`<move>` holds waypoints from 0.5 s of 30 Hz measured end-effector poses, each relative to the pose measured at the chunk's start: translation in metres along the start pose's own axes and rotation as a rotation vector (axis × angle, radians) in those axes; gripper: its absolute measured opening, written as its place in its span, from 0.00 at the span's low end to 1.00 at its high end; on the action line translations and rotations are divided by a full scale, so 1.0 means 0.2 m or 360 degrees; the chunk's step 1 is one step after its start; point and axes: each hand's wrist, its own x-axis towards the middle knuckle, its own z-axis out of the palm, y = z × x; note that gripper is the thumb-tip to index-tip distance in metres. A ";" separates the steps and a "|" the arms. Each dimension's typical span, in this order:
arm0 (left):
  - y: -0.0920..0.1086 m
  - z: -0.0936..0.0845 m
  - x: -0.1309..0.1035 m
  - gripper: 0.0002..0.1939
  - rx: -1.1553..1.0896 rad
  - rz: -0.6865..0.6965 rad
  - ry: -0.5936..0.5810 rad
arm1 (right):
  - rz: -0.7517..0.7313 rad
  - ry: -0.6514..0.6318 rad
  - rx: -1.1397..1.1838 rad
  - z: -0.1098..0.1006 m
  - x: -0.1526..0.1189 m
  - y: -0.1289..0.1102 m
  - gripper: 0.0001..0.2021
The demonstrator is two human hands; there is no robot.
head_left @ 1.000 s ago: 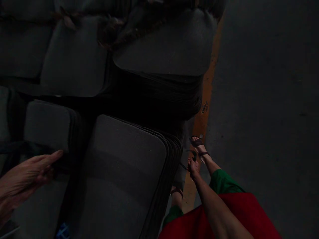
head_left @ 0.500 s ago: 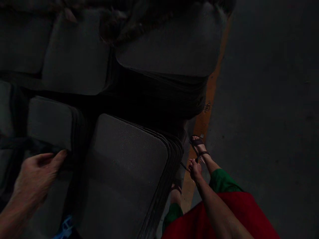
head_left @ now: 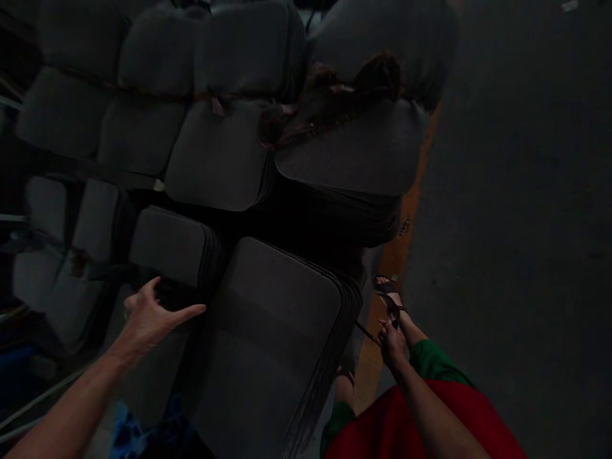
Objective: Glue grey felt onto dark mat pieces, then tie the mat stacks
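Observation:
My left hand (head_left: 150, 322) is open, thumb and fingers spread, above the gap beside a small stack of dark rounded sheets (head_left: 167, 245). A dark strip (head_left: 108, 271) lies across the stacks just left of its fingers. My right hand (head_left: 393, 344) is closed on a dark strap (head_left: 367, 330), low beside the large stack of rounded sheets (head_left: 282, 299). One part of the strap runs from that hand toward the stack's edge, and a short part sticks up above the fingers. The scene is dim, so the material is hard to tell.
More stacks, tied with reddish-brown cloth strips (head_left: 329, 124), fill the back. An orange floor line (head_left: 406, 210) runs along their right side on the grey floor (head_left: 516, 255). My sandalled foot (head_left: 387, 290) stands on it. Blue patterned cloth (head_left: 129, 433) shows at the bottom.
My left hand has gone from a pinch at the dark strip to spread fingers, and has moved right. The view has shifted to show more stacks at the back. My right hand keeps the strap.

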 end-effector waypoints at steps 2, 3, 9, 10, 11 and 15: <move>0.01 0.02 -0.01 0.58 -0.0005 0.0037 0.0010 | 0.0024 -0.0028 0.0006 0.01 -0.02 -0.02 0.14; 0.01 0.04 -0.01 0.58 -0.0011 0.0032 0.0002 | 0.0031 -0.0049 0.0011 0.00 -0.02 -0.03 0.14; 0.02 0.05 -0.01 0.62 -0.0058 -0.0053 -0.0065 | -0.0003 -0.0071 0.0043 -0.12 -0.12 -0.15 0.21; 0.03 0.05 -0.01 0.62 -0.0071 -0.0062 -0.0042 | -0.0013 -0.0084 0.0047 -0.14 -0.15 -0.17 0.23; 0.03 0.04 -0.02 0.62 -0.0083 -0.0067 -0.0023 | -0.0022 -0.0106 0.0052 -0.15 -0.18 -0.18 0.25; 0.07 0.01 -0.05 0.63 -0.0121 -0.0052 -0.0052 | -0.0051 -0.0130 0.0079 -0.16 -0.32 -0.19 0.31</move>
